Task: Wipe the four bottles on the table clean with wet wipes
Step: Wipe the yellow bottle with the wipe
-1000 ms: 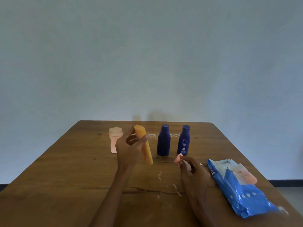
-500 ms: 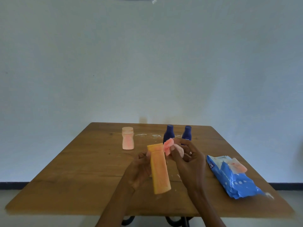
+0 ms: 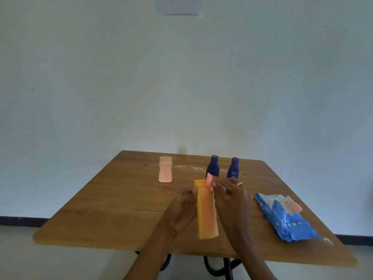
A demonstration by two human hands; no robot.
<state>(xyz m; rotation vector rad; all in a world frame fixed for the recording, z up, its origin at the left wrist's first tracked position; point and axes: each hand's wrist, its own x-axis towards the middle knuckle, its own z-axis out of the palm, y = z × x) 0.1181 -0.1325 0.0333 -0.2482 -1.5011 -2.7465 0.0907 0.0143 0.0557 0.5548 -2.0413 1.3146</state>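
Left fingers (image 3: 188,196) grasp the orange bottle (image 3: 206,211); right fingers (image 3: 219,191) pinch a wipe (image 3: 209,181) against it.

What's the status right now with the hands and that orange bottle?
Left hand holds orange bottle above table. Right hand pinches pink wipe against bottle's top. Nothing in the way.

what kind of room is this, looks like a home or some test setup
Hard to say; probably a bare room set up for the task. A lone wooden table stands against a blank wall, holding only bottles and a blue wipes pack.
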